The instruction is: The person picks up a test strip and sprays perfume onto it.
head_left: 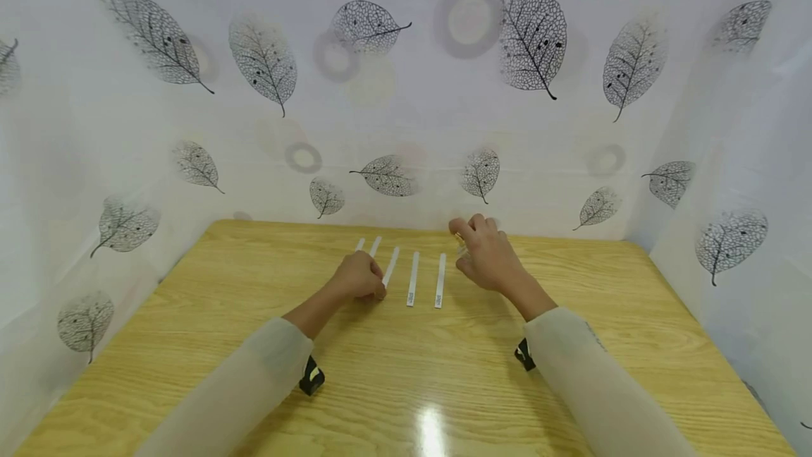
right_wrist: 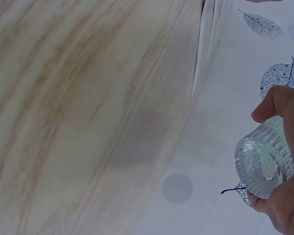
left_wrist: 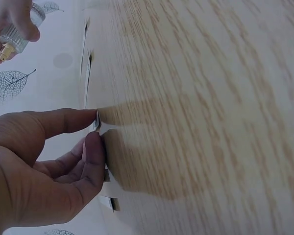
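Left hand (head_left: 360, 276) pinches a white strip (head_left: 390, 266) while right hand (head_left: 487, 254) grips a glass bottle (right_wrist: 263, 156), contents unclear.

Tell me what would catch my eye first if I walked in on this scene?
Probably the big dark leaf prints on the pale backdrop behind the wooden table. Next, the row of five white strips near the table's far edge, where the left hand pinches the middle one. Then the ribbed clear glass bottle in the right hand, just right of the row.
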A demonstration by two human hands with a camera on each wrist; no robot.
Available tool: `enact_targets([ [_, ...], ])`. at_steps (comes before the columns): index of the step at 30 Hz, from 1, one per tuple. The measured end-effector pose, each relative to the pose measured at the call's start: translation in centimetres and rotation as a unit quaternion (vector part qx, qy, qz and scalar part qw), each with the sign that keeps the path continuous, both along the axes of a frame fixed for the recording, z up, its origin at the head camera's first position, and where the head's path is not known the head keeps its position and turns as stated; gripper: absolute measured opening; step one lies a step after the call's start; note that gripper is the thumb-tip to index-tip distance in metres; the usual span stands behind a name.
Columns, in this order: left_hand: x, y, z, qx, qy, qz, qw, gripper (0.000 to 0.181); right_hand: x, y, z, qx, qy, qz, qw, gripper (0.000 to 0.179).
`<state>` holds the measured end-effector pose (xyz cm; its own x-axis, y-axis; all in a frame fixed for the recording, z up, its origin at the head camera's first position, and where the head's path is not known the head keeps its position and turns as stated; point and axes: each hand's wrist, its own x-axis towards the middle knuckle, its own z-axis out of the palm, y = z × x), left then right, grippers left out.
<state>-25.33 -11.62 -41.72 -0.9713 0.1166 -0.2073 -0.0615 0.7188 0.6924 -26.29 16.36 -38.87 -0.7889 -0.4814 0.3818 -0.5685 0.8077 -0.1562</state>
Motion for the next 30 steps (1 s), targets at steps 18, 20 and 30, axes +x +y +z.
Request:
enact_targets([
  [18,-0.1,-0.2,-0.1,0.013,0.007,0.021,0.9997,0.022,0.6,0.8,0.7,-0.064,-0.027,0.006,0.9975,0.05],
  [20,-0.2,-0.2,-0.1,0.021,0.001,0.021,0.9996,0.022,0.6,0.8,0.7,-0.073,-0.03,0.007,0.9969,0.05],
  [30,-0.7,-0.1,-0.4,0.032,-0.02,0.017,0.9992,0.021,0.7,1.1,0.1,-0.101,-0.034,0.025,0.994,0.05],
])
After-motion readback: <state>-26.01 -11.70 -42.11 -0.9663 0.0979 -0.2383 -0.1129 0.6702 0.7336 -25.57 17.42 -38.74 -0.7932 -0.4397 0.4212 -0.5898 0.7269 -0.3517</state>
